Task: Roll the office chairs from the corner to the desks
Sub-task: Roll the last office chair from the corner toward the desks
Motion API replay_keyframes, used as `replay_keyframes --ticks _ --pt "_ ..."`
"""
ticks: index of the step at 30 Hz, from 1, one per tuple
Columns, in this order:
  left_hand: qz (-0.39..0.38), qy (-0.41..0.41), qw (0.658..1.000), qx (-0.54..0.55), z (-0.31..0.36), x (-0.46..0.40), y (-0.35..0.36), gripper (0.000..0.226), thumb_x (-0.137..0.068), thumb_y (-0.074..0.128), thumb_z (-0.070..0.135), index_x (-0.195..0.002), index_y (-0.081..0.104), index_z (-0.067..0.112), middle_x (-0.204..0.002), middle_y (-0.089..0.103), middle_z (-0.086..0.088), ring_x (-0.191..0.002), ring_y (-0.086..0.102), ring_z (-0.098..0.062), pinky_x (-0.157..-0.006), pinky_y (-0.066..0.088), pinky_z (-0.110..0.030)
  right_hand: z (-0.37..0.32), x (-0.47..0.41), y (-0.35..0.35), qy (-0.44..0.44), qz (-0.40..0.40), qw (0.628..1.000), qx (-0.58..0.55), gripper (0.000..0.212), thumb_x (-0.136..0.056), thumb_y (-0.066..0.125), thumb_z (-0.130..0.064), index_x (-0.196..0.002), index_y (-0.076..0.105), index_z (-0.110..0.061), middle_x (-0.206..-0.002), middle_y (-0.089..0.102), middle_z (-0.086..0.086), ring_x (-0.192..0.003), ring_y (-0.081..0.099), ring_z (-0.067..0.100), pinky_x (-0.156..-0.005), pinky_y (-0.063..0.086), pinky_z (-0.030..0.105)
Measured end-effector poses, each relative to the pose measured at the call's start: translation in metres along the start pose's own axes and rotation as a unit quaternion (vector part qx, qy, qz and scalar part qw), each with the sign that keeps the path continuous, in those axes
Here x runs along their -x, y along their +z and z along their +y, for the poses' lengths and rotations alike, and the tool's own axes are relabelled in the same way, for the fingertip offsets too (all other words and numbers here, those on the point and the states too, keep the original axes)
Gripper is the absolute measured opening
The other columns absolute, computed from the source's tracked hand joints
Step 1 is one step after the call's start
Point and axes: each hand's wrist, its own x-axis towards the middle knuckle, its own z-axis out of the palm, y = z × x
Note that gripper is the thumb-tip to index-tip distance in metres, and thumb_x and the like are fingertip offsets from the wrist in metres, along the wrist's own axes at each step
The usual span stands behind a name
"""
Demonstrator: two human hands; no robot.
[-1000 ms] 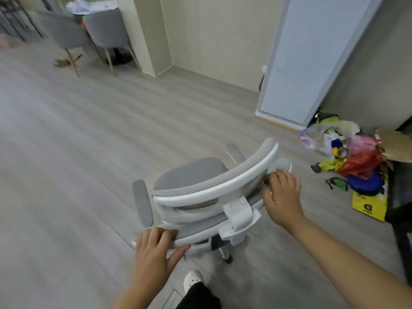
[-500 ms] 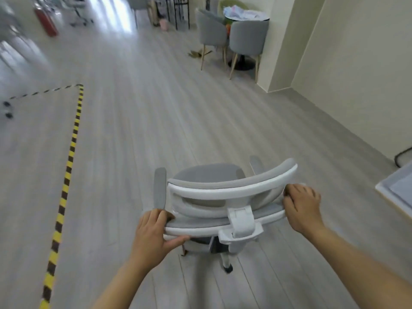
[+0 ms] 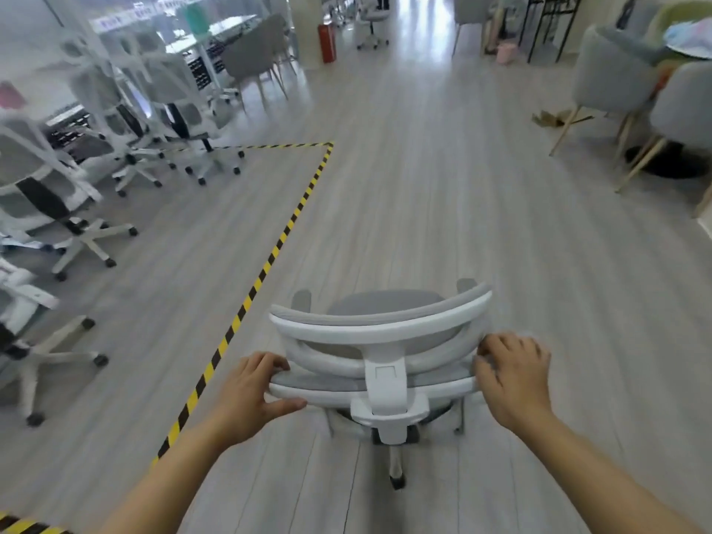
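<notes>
I hold the white and grey office chair (image 3: 379,333) from behind: my left hand (image 3: 252,395) grips the left end of its backrest frame, thumb below, and my right hand (image 3: 510,373) curls over the right end. The chair stands on the grey wooden floor (image 3: 424,186), just to the right of a yellow-black tape line (image 3: 269,256). Beyond that line, on my left, several white office chairs (image 3: 77,210) stand together, and a red fire extinguisher (image 3: 327,43) stands far ahead.
</notes>
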Motion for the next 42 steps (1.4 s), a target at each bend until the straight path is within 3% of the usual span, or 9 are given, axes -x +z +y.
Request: replay_keyframes --ticks 2,5,8,17,25,36,40,42 --pt "0.0 -0.043 0.999 0.002 -0.005 -0.038 -0.01 0.068 -0.055 0.041 0.097 -0.1 0.04 0.045 -0.105 0.042 0.025 -0.099 0.044 -0.006 -0.081 0.036 -0.022 0.009 -0.059 0.011 -0.065 -0.062 0.996 -0.007 0.033 -0.085 0.039 -0.06 -0.083 0.051 -0.029 -0.083 0.049 -0.011 -0.081 0.041 0.018 -0.078 0.021 0.033" --pt "0.01 -0.094 0.995 -0.003 -0.016 -0.095 -0.024 0.074 -0.054 0.04 0.098 -0.104 0.041 0.043 -0.104 0.041 0.024 -0.1 0.042 -0.006 -0.084 0.035 -0.025 0.016 -0.146 0.03 -0.135 -0.143 0.981 -0.009 0.053 -0.072 0.043 -0.085 -0.09 0.048 -0.035 -0.089 0.046 -0.016 -0.086 0.039 0.013 -0.083 0.023 0.032" --pt "0.021 -0.136 0.991 -0.004 -0.033 -0.152 -0.036 0.075 -0.054 0.042 0.097 -0.105 0.042 0.042 -0.104 0.04 0.024 -0.098 0.041 -0.008 -0.086 0.036 -0.029 0.012 -0.234 0.058 -0.174 -0.157 0.972 0.002 0.069 -0.06 0.04 -0.097 -0.092 0.047 -0.036 -0.091 0.047 -0.016 -0.087 0.04 0.014 -0.085 0.028 0.034" --pt "0.09 -0.183 0.979 0.013 -0.109 -0.316 -0.062 0.067 -0.059 0.045 0.093 -0.105 0.04 0.045 -0.103 0.037 0.032 -0.098 0.04 -0.006 -0.084 0.031 -0.025 -0.018 -0.458 0.162 -0.246 -0.156 0.956 0.016 0.064 -0.07 0.04 -0.092 -0.087 0.044 -0.032 -0.088 0.043 -0.014 -0.085 0.043 0.017 -0.087 0.037 0.037" --pt "0.125 -0.236 0.964 -0.017 -0.173 -0.444 -0.099 0.074 -0.061 0.036 0.096 -0.108 0.045 0.04 -0.103 0.047 0.021 -0.098 0.046 -0.009 -0.085 0.032 -0.028 -0.067 -0.648 0.243 -0.3 -0.22 0.928 0.025 0.069 -0.066 0.039 -0.096 -0.093 0.043 -0.032 -0.093 0.043 -0.013 -0.094 0.043 0.017 -0.092 0.033 0.035" --pt "0.19 -0.355 0.915 -0.021 -0.272 -0.615 -0.149 0.066 -0.067 0.033 0.094 -0.106 0.043 0.042 -0.103 0.043 0.029 -0.098 0.044 -0.004 -0.083 0.032 -0.028 -0.185 -0.93 0.396 -0.411 -0.297 0.862 -0.008 0.073 -0.069 0.037 -0.095 -0.102 0.048 -0.03 -0.1 0.042 -0.012 -0.1 0.039 0.016 -0.1 0.024 0.029" --pt "0.205 -0.411 0.888 0.0 -0.317 -0.668 -0.18 0.073 -0.064 0.032 0.095 -0.11 0.044 0.04 -0.105 0.039 0.033 -0.101 0.042 -0.003 -0.085 0.03 -0.026 -0.255 -1.013 0.458 -0.448 -0.318 0.836 0.009 0.08 -0.069 0.024 -0.097 -0.111 0.046 -0.032 -0.113 0.043 -0.011 -0.118 0.041 0.019 -0.115 0.017 0.038" --pt "0.215 -0.431 0.876 0.008 -0.348 -0.691 -0.198 0.074 -0.064 0.031 0.095 -0.11 0.045 0.04 -0.106 0.04 0.032 -0.102 0.042 -0.004 -0.088 0.031 -0.027 -0.291 -1.042 0.49 -0.449 -0.315 0.836 0.015 0.087 -0.07 0.018 -0.097 -0.121 0.046 -0.032 -0.13 0.043 -0.008 -0.137 0.029 0.021 -0.118 0.008 0.043"
